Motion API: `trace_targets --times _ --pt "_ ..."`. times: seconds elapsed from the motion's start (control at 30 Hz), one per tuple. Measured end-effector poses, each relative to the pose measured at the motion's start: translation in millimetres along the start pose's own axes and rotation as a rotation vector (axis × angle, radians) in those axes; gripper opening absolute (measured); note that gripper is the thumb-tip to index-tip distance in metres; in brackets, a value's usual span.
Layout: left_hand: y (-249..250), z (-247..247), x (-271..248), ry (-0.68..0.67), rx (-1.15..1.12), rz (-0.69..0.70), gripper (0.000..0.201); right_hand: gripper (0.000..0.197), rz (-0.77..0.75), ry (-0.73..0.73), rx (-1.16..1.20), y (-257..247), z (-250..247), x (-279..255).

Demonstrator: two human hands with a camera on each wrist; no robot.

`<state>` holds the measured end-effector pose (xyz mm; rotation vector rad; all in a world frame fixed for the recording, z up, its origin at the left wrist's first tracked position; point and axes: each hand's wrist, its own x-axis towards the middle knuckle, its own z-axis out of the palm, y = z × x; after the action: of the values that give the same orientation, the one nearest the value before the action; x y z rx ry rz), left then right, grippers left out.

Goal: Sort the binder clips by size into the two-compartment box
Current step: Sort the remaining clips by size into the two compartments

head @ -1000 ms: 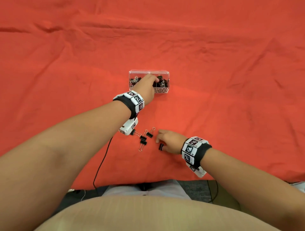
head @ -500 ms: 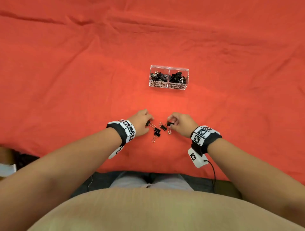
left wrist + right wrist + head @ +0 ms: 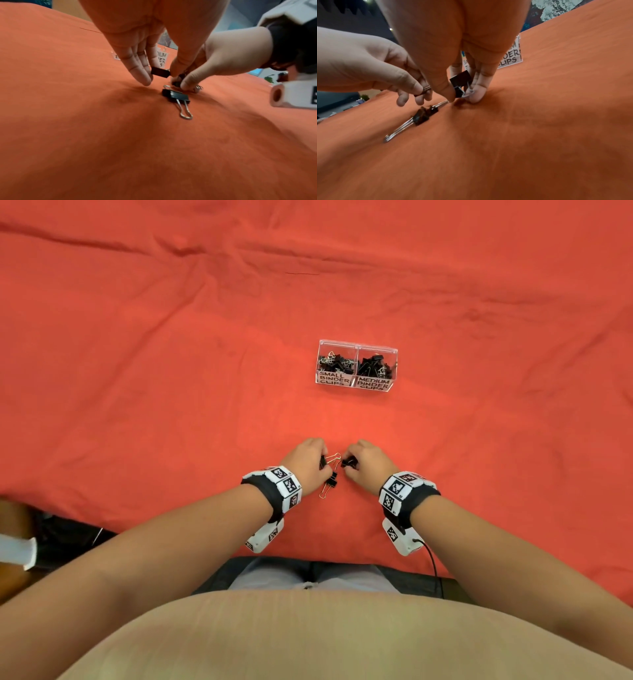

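A clear two-compartment box (image 3: 356,342) stands on the red cloth, its left half labelled small and its right half medium; both halves hold black binder clips. Nearer me, my left hand (image 3: 322,462) pinches a black clip (image 3: 160,73) between thumb and fingers. Close beside it, my right hand (image 3: 346,463) pinches another black clip (image 3: 461,80) just above the cloth. Two more clips (image 3: 331,481) lie together on the cloth between my wrists; the nearer one (image 3: 176,96) points its wire handles toward me.
The red cloth (image 3: 171,371) covers the whole table, with folds toward the back. The table's near edge runs just behind my wrists. A cable (image 3: 433,566) hangs from the right wrist camera. Dark floor and objects show at the lower left.
My left hand has come back from the box to the loose clips and taken hold of one. My right hand has picked up a clip too. The head camera has shifted.
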<state>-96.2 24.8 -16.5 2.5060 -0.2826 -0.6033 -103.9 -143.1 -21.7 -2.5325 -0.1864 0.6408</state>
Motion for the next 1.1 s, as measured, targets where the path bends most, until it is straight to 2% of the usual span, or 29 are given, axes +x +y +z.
trace_targets --times 0.1,0.17,0.33,0.43,0.57,0.67,0.73,0.87,1.03,1.1 --pt "11 7 0 -0.046 0.037 -0.021 0.027 0.022 0.028 0.102 0.091 3 -10 2" --pt "15 10 1 -0.072 0.106 -0.012 0.027 0.019 0.099 0.185 0.19 6 -26 6" --pt "19 13 3 -0.143 0.257 0.094 0.03 0.012 0.231 0.319 0.387 10 -85 28" --pt "20 10 6 -0.175 0.283 0.096 0.028 0.017 0.21 0.361 0.33 8 -121 52" --pt "20 4 12 -0.209 0.232 0.077 0.033 0.023 0.198 0.313 0.03 0 -150 87" --pt "19 2 17 -0.213 0.17 0.071 0.034 0.03 0.218 0.166 -0.116 -3 -155 109" --pt "18 1 19 -0.21 0.146 0.089 0.034 0.036 0.214 0.122 -0.122 -1 -152 119" --pt "19 0 20 -0.197 0.096 0.099 0.034 0.044 0.172 0.292 -0.068 7 -134 122" --pt "14 -8 27 -0.133 -0.027 0.007 0.033 0.03 0.07 0.437 0.021 3 -128 98" --pt "12 -14 33 -0.101 -0.073 -0.033 0.031 0.022 0.034 0.433 0.066 -4 -119 78"
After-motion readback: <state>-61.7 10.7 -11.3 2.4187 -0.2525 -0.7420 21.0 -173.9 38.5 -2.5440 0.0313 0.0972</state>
